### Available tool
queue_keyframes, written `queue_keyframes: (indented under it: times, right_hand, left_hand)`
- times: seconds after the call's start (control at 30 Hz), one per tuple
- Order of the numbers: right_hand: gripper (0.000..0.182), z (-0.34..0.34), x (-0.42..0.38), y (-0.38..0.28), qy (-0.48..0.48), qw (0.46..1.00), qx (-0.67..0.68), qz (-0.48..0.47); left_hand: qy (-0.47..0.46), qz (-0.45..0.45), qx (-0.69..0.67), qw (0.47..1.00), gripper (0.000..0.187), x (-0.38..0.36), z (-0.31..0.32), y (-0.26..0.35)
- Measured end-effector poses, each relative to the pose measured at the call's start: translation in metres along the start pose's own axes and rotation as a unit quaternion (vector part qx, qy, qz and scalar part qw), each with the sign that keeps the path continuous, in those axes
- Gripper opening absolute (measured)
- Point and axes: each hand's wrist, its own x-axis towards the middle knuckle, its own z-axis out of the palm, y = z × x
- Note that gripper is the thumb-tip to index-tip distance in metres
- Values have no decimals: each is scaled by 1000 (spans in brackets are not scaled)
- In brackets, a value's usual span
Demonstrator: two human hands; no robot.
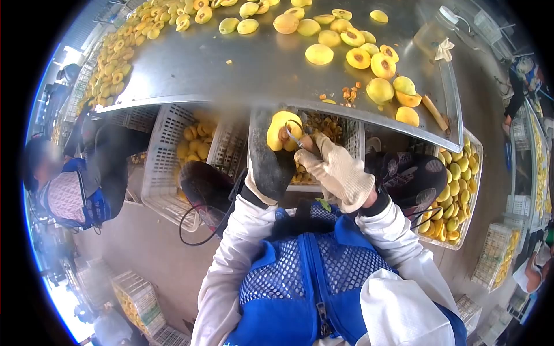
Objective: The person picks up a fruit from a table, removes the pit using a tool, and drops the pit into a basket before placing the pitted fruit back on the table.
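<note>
My left hand, in a dark-coated glove, is closed around a yellow peach half with its cut face and reddish-brown centre turned toward my right hand. In a cream knit glove, my right hand grips a small pitting knife. Its thin curved metal blade touches the middle of the peach; the handle is mostly hidden by my fingers. Both hands are just below the front edge of the metal table. Under them stands a white crate with pits and scraps in it.
Peach halves lie across the table, with a heap at the left. A wooden stick and a clear jug are at its right end. Peach-filled crates flank my knees. Another person sits at the left.
</note>
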Motion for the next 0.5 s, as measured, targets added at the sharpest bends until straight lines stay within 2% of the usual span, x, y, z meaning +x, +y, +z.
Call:
queue_keyframes:
  times: [0.03,0.07,0.13,0.17,0.23,0.27,0.3,0.33,0.4,0.47,0.5]
  right_hand:
    - [40,0,0,0,-13,999,27,13]
    - [40,4,1,4,-13,999,29,14]
    - [43,8,4,15,14,998,-19,-63]
    - [43,8,5,17,14,998,-16,-63]
    - [45,4,5,10,-42,998,26,27]
    - [45,1,7,6,-38,999,27,22]
    - [47,0,6,2,-67,995,60,41]
    - [48,-2,3,-1,-99,989,93,64]
    - [50,-7,3,-1,-116,985,89,88]
    - [51,-3,5,11,-125,983,124,56]
    - [50,-11,2,3,-175,967,156,96]
  left_hand:
    - [26,-52,-103,993,28,0,4,9]
    - [25,-53,-102,993,28,1,3,12]
    - [13,-107,-201,974,26,0,4,14]
    - [35,-109,-202,973,30,-3,7,11]
    - [36,-126,-200,971,35,-9,10,5]
    - [39,-137,-201,969,41,-6,10,3]
    - [28,-72,-161,984,49,-5,9,4]
    - [13,-124,-228,966,57,-5,8,-1]
    - [-33,-96,-160,982,60,-6,5,-6]
    - [-39,-65,-126,989,61,-7,1,-5]
    - [-42,-32,-89,995,61,-6,-1,-5]
